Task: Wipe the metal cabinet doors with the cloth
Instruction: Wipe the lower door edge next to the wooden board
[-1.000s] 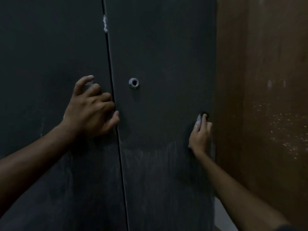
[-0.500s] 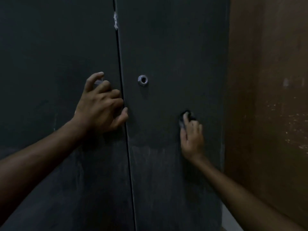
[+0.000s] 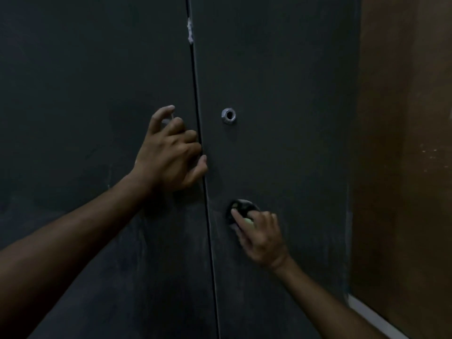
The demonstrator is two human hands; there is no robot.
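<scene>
The left hand [image 3: 171, 150] is braced against the left cabinet door [image 3: 85, 118], fingers bent and spread like a claw with the tips on the metal right beside the seam, the thumb reaching just over onto the right door [image 3: 281, 94]; it grasps nothing that I can make out, though a small pale glint shows between the first two fingers. Both doors are dark grey metal, standing closed side by side, their lower halves streaked and dusty-looking. To the right of them runs a brown wall [image 3: 403, 143]. The right hand [image 3: 261, 233] presses low on the right door, fingers curled over a small bunched dark cloth [image 3: 241, 209] that pokes out past the fingertips and lies flat against the panel, near the seam. Above it sits a little silver ring fitting [image 3: 228, 116]. A whitish smudge [image 3: 189, 30] marks the seam higher up.
</scene>
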